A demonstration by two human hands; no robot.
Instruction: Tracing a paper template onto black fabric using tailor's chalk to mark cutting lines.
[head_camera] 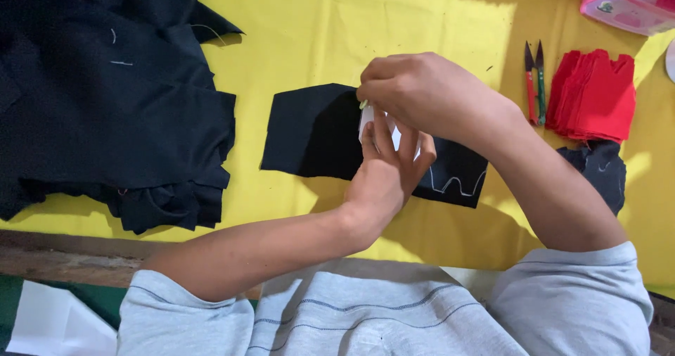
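- Head view: we see a black cloth piece (313,134) lying flat on the yellow tabletop (394,18), roughly in the middle, with white chalk lines drawn near its right end.
- Our left hand (387,173) rests on the cloth with its fingers spread, pressing a white paper template (366,120) down against it.
- Our right hand (415,92) sits just above the left, fingers drawn together in a pinch on a small pale green marker (363,104) at the template's top edge.
- We judge the cloth light, soft and limp, likely to shift or wrinkle, so it is best held flat under the palm or lifted by an edge or corner. The template looks thin and easy to bend.
- To the left lies a pile of black cloth (112,103). To the right we see thread snips (534,81), a stack of red cloth pieces (594,92), and a pink box (626,4) in the corner.
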